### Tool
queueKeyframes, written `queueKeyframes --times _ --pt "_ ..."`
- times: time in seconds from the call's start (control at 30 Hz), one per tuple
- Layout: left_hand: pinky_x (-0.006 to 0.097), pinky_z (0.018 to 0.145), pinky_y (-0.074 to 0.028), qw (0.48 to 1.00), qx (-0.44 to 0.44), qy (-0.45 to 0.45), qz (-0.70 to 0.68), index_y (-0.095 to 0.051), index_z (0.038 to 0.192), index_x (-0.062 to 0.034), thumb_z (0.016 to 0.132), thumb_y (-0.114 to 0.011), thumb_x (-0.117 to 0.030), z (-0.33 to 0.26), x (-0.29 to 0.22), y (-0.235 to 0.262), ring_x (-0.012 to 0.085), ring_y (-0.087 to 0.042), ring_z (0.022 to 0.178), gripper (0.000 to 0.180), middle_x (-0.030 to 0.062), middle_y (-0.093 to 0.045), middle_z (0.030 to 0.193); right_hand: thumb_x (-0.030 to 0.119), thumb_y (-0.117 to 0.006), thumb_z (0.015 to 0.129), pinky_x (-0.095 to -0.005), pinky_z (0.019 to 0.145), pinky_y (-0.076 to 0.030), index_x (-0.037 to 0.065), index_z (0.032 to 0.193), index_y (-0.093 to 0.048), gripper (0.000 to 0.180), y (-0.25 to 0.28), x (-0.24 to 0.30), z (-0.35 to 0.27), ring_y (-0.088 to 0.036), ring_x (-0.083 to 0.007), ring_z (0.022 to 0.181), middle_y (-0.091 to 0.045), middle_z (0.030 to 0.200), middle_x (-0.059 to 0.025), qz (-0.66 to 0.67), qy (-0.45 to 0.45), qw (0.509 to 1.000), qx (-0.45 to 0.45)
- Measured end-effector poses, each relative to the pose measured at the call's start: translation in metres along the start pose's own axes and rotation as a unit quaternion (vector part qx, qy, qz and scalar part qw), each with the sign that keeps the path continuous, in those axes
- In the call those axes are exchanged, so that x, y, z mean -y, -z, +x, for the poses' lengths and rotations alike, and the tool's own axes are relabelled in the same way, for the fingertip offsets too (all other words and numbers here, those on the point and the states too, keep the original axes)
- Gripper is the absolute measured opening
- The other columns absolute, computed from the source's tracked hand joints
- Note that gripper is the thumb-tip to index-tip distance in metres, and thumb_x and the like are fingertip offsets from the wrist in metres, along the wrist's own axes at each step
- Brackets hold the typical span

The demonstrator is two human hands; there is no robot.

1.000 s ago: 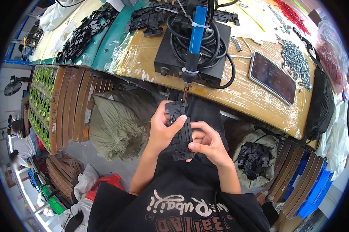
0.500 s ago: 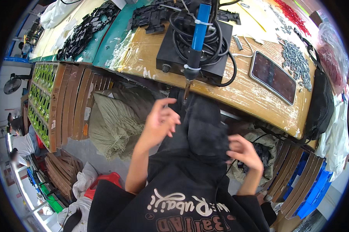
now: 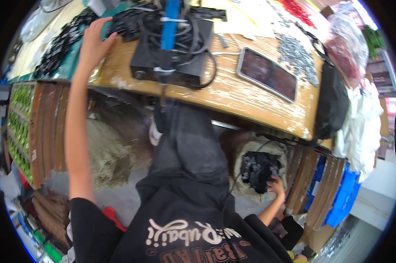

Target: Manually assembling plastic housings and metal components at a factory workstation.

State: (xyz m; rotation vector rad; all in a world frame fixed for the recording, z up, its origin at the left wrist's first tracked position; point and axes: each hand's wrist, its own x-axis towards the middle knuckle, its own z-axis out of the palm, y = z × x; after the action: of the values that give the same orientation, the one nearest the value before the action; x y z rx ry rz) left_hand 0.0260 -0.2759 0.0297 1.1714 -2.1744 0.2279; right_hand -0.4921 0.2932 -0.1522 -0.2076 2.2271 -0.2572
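Head view: a wooden workbench with a worn, pale-scratched top is seen from above, its front edge bending across the upper half of the frame. The left hand is stretched up onto the bench's left end, fingers spread and laid flat, the fingertips touching a pile of black plastic parts that lies on a teal mat; nothing is gripped in it. The right hand is lowered beside the seat, at the right edge of a sack filled with more black plastic pieces; its fingers are curled against those pieces, but whether one is actually held cannot be told. A black box unit wrapped in black cables is placed at the bench's middle, with a blue-handled tool standing upright on it. A dark tablet is laid flat to the right of the box, and a heap of small grey metal parts lies just beyond it. A black bag is hung at the bench's right end, with white cloth beside it. A green crate is shelved at the far left, and blue crates are stacked at the lower right.
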Motion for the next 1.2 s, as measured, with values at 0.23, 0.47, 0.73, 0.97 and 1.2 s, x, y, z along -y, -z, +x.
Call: queueKeyframes --times 0.23,0.47,0.73,0.97,1.2 --pt "0.035 0.088 -0.038 0.991 0.089 -0.063 -0.073 -0.053 0.103 -0.0037 0.075 -0.058 -0.007 0.018 0.009 -0.003 0.0292 -0.050 0.102 0.028 0.0123 -0.055 0.106 0.006 -0.059 0.078 -0.0269 0.068 -0.047 -0.001 0.108 -0.051 0.031 0.034 0.162 -0.152 -0.057 -0.0155 0.081 -0.060 0.089 -0.0112 0.193 0.319 0.927 0.045" --pt "0.032 0.079 -0.042 0.999 -0.018 -0.044 0.003 -0.053 0.099 -0.0045 0.078 -0.055 -0.006 0.013 0.002 0.019 0.0279 -0.054 0.092 0.021 0.0118 -0.057 0.096 0.003 -0.056 0.078 -0.0264 0.068 -0.046 -0.002 0.098 -0.055 0.020 0.053 0.320 -0.145 -0.059 -0.0175 0.076 -0.060 0.086 -0.0105 0.183 0.544 0.786 -0.228" --pt "0.025 0.065 -0.043 0.986 0.034 0.135 -0.087 -0.053 0.094 -0.0025 0.081 -0.056 -0.012 -0.001 0.001 0.069 0.0152 -0.057 0.069 0.016 0.0087 -0.060 0.077 0.000 -0.051 0.074 -0.0380 0.074 -0.041 -0.002 0.083 -0.059 0.012 0.065 0.365 -0.085 -0.052 -0.0330 0.081 -0.055 0.082 -0.0174 -0.031 0.555 0.754 -0.350" --pt "0.036 0.086 -0.041 0.983 -0.021 -0.106 0.149 -0.056 0.091 -0.0037 0.075 -0.057 -0.002 -0.026 -0.025 0.083 0.0249 -0.055 0.086 0.016 0.0081 -0.058 0.088 -0.002 -0.048 0.077 -0.0358 0.075 -0.041 0.000 0.096 -0.057 0.021 0.058 0.369 -0.103 -0.051 -0.0306 0.085 -0.055 0.087 -0.0158 -0.139 0.550 0.730 -0.382" --pt "0.037 0.088 -0.039 0.976 -0.081 -0.085 0.181 -0.059 0.093 -0.0041 0.074 -0.057 0.001 -0.042 -0.021 0.098 0.0240 -0.052 0.091 0.020 0.0039 -0.059 0.094 -0.008 -0.042 0.075 -0.0339 0.080 -0.041 0.001 0.105 -0.054 0.033 0.053 0.356 -0.126 -0.053 -0.0299 0.087 -0.056 0.095 -0.0160 -0.125 0.592 0.731 -0.317"
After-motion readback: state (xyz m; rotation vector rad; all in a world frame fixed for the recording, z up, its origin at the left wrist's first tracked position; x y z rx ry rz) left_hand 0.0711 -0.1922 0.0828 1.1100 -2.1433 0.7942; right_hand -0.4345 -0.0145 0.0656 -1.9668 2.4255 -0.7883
